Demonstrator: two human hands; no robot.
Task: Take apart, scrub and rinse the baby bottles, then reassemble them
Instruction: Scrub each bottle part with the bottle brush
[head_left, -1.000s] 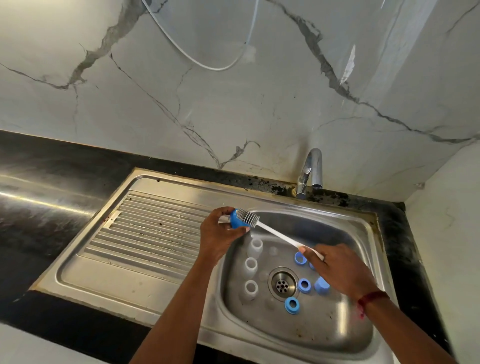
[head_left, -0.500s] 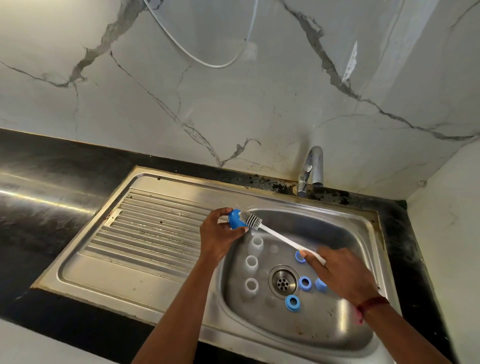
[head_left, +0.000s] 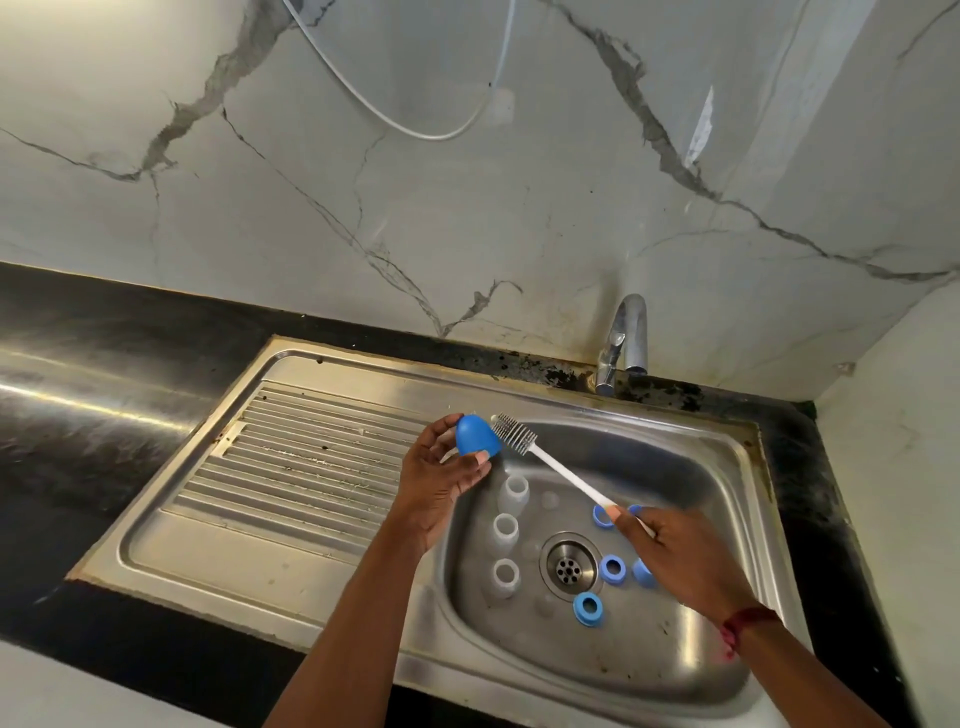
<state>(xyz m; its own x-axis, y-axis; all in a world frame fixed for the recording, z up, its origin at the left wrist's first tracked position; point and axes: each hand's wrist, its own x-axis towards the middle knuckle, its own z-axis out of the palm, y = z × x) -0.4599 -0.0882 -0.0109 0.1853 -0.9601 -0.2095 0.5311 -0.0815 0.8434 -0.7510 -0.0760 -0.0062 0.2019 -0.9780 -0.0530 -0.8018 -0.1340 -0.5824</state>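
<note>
Fingers of the left hand (head_left: 441, 478) have loosened since half a second ago, so more of the blue cap's (head_left: 477, 435) dome shows, and the brush (head_left: 514, 440) head has slid a little to the right of it. From the head view, the left grip now pinches the cap between thumb below and fingertips behind, held up over the left edge of the sink (head_left: 737, 467) basin. Bristles sit just beside the cap on its right; whether they touch it I cannot tell. From there the white handle slants down to the right grip, where the right hand (head_left: 675, 556) pinches its far end between thumb and curled fingers. Below the left grip, three clear bottles (head_left: 505, 527) stand upright in a row on the basin floor, mouths up. Between the two grips, lower down, lies the drain (head_left: 569, 566). Blue rings (head_left: 588, 609) lie near the right grip: one just left of the thumb, one beside the drain, one below it. Another blue piece (head_left: 644, 571) is half hidden under that hand. Left of the left grip runs the ribbed drainboard (head_left: 311, 457), with black worktop (head_left: 104, 364) beyond. Above the right grip, at the basin's back edge, stands the tap (head_left: 626, 343).
</note>
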